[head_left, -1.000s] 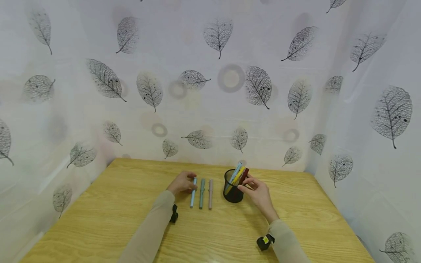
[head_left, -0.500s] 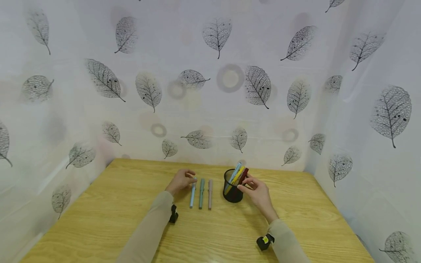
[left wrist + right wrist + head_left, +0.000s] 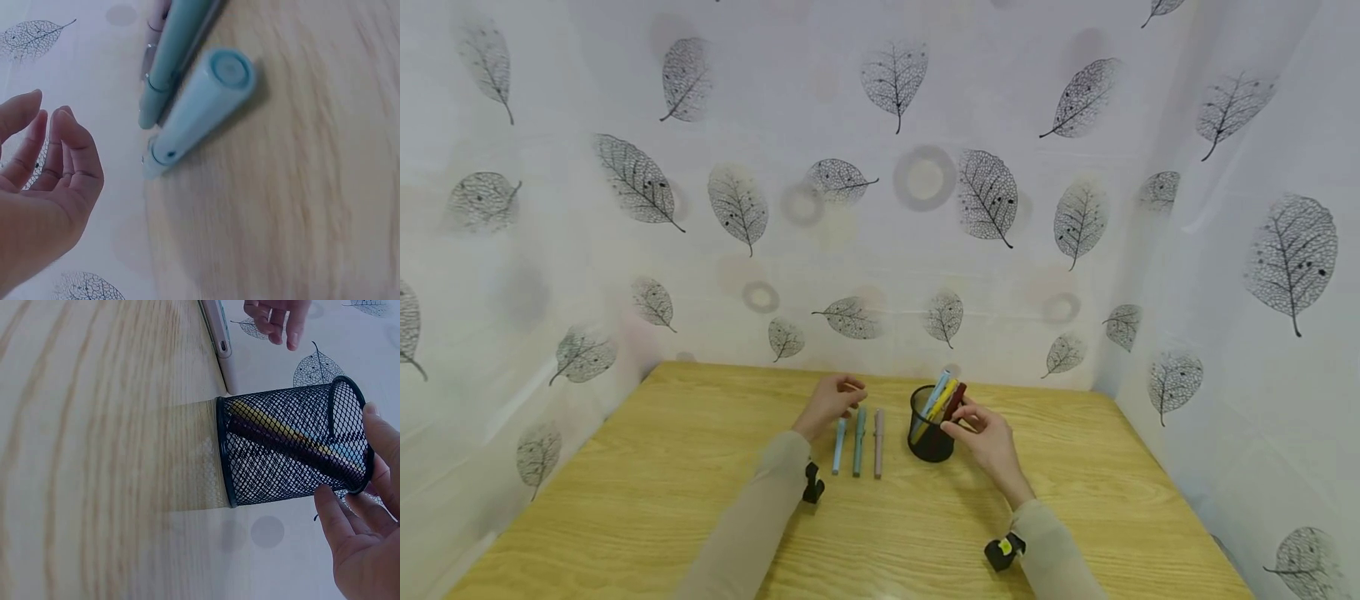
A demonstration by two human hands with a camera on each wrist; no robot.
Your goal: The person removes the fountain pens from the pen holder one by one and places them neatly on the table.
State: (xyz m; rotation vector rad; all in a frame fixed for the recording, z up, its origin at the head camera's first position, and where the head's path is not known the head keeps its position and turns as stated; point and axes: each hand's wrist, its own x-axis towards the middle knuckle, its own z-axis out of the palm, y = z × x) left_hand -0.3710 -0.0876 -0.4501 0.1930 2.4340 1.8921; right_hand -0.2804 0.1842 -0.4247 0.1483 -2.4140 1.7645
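Observation:
My left hand (image 3: pixel 829 404) hovers over the far ends of the pens on the table, fingers loosely bent and holding nothing. Below it lie a light blue pen (image 3: pixel 838 454), a green pen (image 3: pixel 859 450) and a dusty pink pen (image 3: pixel 878 450), side by side. In the left wrist view the hand (image 3: pixel 56 175) is apart from the light blue pen (image 3: pixel 200 100). My right hand (image 3: pixel 994 442) holds the black mesh pen holder (image 3: pixel 281 450) at its rim and side. The upright holder contains a light blue pen (image 3: pixel 939 385), a yellow pen (image 3: pixel 942 398) and a dark red pen (image 3: pixel 957 400).
The wooden table (image 3: pixel 700 467) ends at a pale curtain (image 3: pixel 880 250) with a leaf print, which also runs along both sides. A black wrist camera (image 3: pixel 812 483) sits on the left sleeve, another camera (image 3: pixel 1003 550) by the right sleeve.
My left hand has let go of the light blue pen's far end, lifting and shifting right toward the green pen. The right hand stays at the pen holder.

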